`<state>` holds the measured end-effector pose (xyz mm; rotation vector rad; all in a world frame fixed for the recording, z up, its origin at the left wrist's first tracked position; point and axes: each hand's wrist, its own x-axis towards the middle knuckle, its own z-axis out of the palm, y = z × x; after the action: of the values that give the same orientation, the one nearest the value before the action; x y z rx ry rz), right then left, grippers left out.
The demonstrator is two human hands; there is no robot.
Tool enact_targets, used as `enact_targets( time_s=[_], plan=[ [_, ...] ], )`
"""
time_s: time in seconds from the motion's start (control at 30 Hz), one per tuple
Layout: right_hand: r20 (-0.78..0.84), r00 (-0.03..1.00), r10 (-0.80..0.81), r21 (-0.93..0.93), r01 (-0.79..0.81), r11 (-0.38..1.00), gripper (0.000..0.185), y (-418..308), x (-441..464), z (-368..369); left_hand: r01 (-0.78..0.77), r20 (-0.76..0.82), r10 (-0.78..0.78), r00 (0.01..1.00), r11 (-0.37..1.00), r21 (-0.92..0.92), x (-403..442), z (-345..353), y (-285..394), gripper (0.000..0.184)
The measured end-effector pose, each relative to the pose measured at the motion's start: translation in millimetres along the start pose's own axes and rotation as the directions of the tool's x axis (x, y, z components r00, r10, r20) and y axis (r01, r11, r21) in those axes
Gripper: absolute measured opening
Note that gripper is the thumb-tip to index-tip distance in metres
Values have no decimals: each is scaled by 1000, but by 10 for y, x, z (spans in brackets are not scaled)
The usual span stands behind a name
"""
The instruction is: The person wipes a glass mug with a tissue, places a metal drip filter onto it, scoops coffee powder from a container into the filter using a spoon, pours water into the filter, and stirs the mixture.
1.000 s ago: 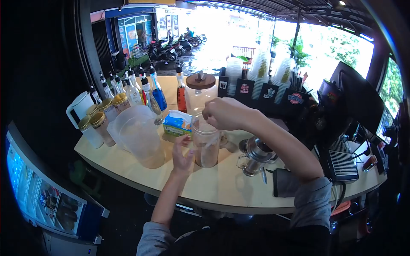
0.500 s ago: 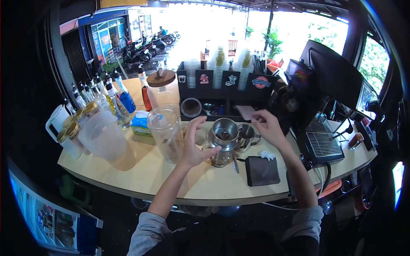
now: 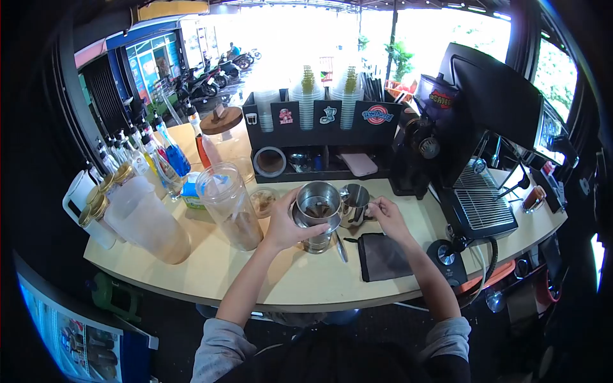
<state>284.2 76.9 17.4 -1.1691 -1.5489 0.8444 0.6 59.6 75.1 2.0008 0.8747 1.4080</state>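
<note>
My left hand [image 3: 287, 223] is wrapped round the side of a metal dripper [image 3: 318, 203], which sits on a glass vessel [image 3: 317, 244]. My right hand [image 3: 386, 217] pinches the handle of a small steel pitcher [image 3: 354, 205], just right of the dripper. A tall clear jar [image 3: 233, 210] stands open to the left of my left hand, with a round glass piece [image 3: 263, 203] between them. In front of my right hand lies a dark folded cloth [image 3: 385, 256], with a thin metal utensil [image 3: 340, 247] to its left.
Frosted pitchers [image 3: 147, 220], gold-lidded jars [image 3: 99, 205] and pump bottles [image 3: 167, 147] crowd the left. At the back stands a black organizer [image 3: 322, 153] with stacked cups and a pink phone [image 3: 359, 164]. An espresso machine [image 3: 485, 198] and a scale [image 3: 447, 256] are on the right.
The view has shifted rightward. My left hand has gone from beside the tall jar to the dripper and closed on it. My right hand has left the jar's mouth and taken the steel pitcher's handle.
</note>
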Motion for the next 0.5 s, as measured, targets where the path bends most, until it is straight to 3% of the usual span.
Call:
enact_targets(
  time_s=[0.03, 0.13, 0.33, 0.4, 0.5],
  plan=[
    [10, 999, 37, 144, -38, 989, 15, -6, 12, 23, 3, -7, -3, 1000, 1000, 3, -12, -4, -9, 78],
    [-52, 999, -12, 167, 21, 986, 13, 57, 101, -2, 5, -13, -5, 1000, 1000, 12, -38, -20, -41, 78],
    [-85, 977, -193, 145, 204, 968, 13, -545, 294, -261, 38, -1, -38, 999, 998, -42, -47, 6, -58, 80],
    [-76, 959, -274, 103, 281, 954, 12, -785, 381, -331, -30, -23, 28, 999, 997, -74, -64, 10, -133, 79],
    [0, 944, -331, 98, 330, 939, 10, -1122, 475, -379, -35, -36, 32, 999, 993, -110, -123, 8, -242, 76]
  ],
)
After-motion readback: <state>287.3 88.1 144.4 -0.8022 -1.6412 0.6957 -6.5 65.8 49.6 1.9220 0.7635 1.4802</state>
